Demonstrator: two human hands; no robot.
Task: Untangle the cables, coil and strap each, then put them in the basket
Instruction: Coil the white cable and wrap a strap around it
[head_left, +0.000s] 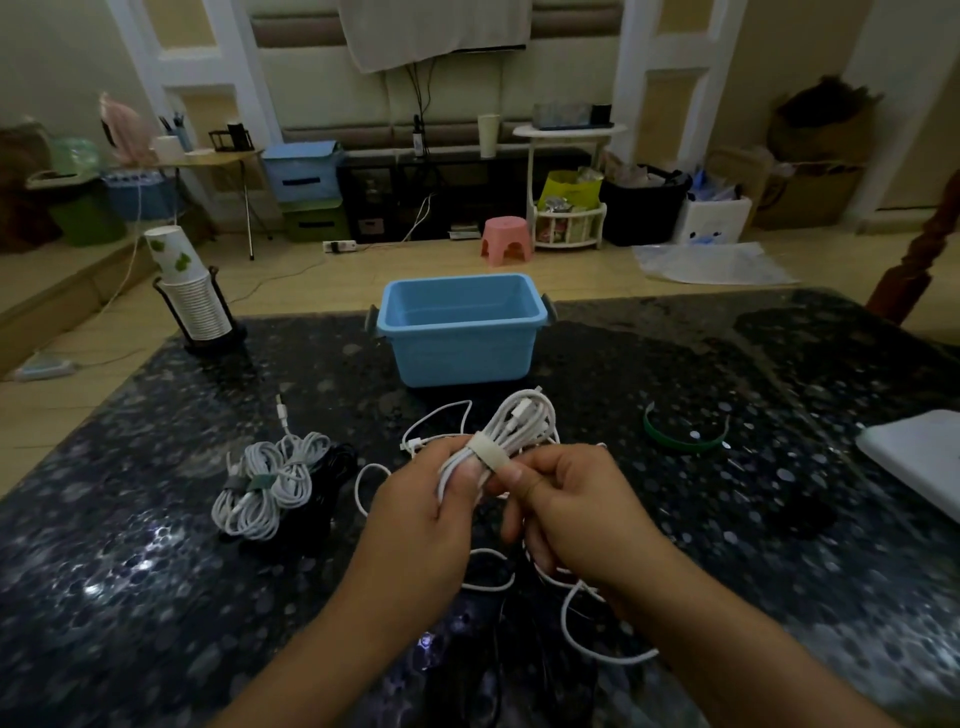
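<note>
My left hand (423, 512) and right hand (576, 512) pinched the strap (485, 453) around a coil (511, 431); next, the basket (460, 327) at the table's far edge.

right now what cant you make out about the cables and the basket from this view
- Head view: the strap end on the white coil is covered by the right hand and left hand, so whether it is fastened is unclear.
- Loose white cable runs under the forearms; its tangles are hidden.
- Black coil is half hidden by the strapped white coils.
- Blue basket: near wall hides the front floor.
</note>
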